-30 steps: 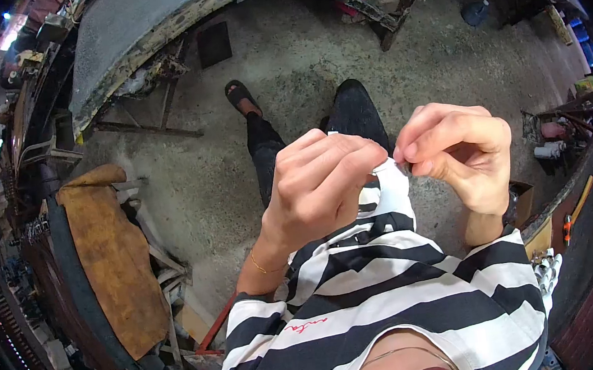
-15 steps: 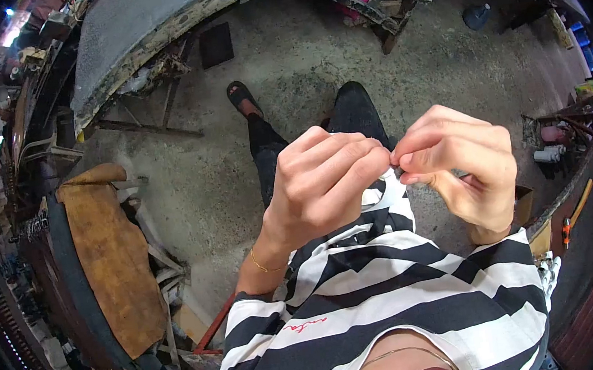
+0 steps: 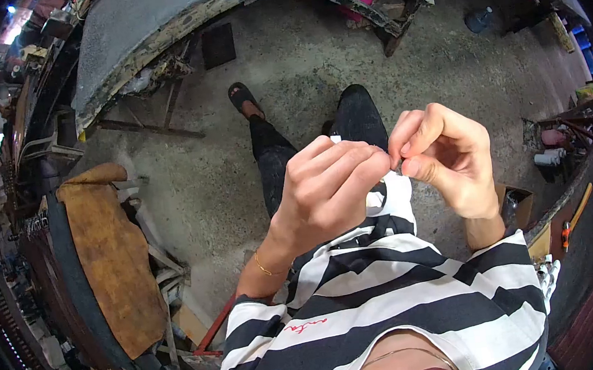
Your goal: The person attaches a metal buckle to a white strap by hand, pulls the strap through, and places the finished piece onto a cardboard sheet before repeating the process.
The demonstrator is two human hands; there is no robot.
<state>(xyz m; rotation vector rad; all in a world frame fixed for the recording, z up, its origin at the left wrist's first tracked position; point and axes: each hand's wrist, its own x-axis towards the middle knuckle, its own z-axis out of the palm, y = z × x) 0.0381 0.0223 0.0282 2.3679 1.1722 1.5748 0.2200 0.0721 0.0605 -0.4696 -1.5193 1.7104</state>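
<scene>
Both hands meet in front of the striped shirt (image 3: 364, 279), fingertips almost touching. My left hand (image 3: 330, 192) is closed, back toward me, with thumb and fingers pressed together. My right hand (image 3: 449, 162) pinches with thumb and forefinger right beside the left fingertips. A tiny dark bit (image 3: 401, 167) shows between the fingertips, too small to name. A small white bit (image 3: 336, 139) peeks out behind the left knuckles. What lies inside the left fingers is hidden.
A brown leather piece (image 3: 113, 262) drapes over a support at left. A large grey-topped table (image 3: 130, 43) stands ahead. At right, an orange-handled tool (image 3: 567, 232) lies on a dark worktop, near an open cardboard box (image 3: 519, 205). A blue jug (image 3: 479, 19) is on the floor.
My right hand has shifted slightly left and its fingers have curled up more at the pinch. My left hand has dipped a little, and the white bit behind it now shows.
</scene>
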